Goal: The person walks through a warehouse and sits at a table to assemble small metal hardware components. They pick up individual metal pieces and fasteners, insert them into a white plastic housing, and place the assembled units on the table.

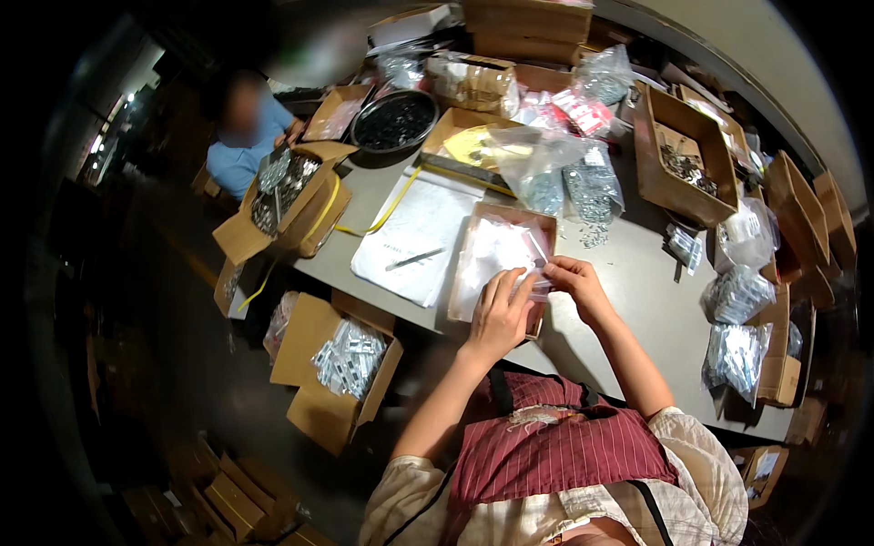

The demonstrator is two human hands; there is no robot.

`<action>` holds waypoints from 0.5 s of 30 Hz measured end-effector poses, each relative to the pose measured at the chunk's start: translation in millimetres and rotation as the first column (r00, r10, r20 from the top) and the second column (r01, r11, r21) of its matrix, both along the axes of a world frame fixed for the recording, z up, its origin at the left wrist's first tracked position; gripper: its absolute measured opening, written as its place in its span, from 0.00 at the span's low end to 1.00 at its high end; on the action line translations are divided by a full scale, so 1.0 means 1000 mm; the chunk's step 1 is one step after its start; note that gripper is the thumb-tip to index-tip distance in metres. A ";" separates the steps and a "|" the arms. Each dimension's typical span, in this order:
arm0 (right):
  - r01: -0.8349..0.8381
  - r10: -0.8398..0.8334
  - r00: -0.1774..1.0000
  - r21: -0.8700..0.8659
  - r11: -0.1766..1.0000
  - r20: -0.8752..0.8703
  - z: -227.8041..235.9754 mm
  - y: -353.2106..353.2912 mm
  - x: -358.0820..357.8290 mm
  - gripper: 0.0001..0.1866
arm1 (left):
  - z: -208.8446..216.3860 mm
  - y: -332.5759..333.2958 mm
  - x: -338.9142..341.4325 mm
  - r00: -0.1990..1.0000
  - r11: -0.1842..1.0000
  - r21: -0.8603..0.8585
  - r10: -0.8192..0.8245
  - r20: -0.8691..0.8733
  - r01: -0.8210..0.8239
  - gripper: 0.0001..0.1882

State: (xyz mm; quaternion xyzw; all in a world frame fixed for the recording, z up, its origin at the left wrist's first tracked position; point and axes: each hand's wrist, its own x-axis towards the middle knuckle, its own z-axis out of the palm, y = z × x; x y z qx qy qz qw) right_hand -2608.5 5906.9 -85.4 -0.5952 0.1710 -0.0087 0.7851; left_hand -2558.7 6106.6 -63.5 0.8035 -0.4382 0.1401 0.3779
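A shallow cardboard box (459, 300) with thin clear plastic bags (492, 250) in it stands at the table's near edge. Over its right side both my hands meet at a small clear plastic bag (541, 293). My left hand (501, 314) has its fingers bent together on the bag, their tips partly hidden. From the right, my right hand (578, 284) pinches the bag's edge between thumb and fingers. Left of the box, a pen (415, 259) lies on white paper sheets (387, 273).
Bags of small metal parts (596, 187) lie behind the box. An open carton of metal pieces (648, 164) stands at the right, with bagged parts (736, 355) along that edge. A black bowl (353, 127) is at the back. Left are a full carton (314, 214) and a person in blue (232, 168).
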 end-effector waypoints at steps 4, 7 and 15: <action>-0.044 0.044 0.999 -0.030 0.999 -0.019 -0.013 -0.013 -0.016 0.15 | -0.038 -0.017 0.005 0.993 0.992 0.069 -0.110 0.039 0.108 0.16; -0.053 0.052 0.999 -0.142 0.988 -0.010 -0.032 -0.015 -0.015 0.16 | -0.044 -0.020 0.004 0.994 0.981 0.161 -0.108 -0.005 0.107 0.11; 0.098 0.238 0.924 -0.784 0.613 0.301 -0.001 -0.010 -0.011 0.31 | -0.045 -0.009 0.012 0.989 0.929 0.366 0.104 -0.103 -0.060 0.18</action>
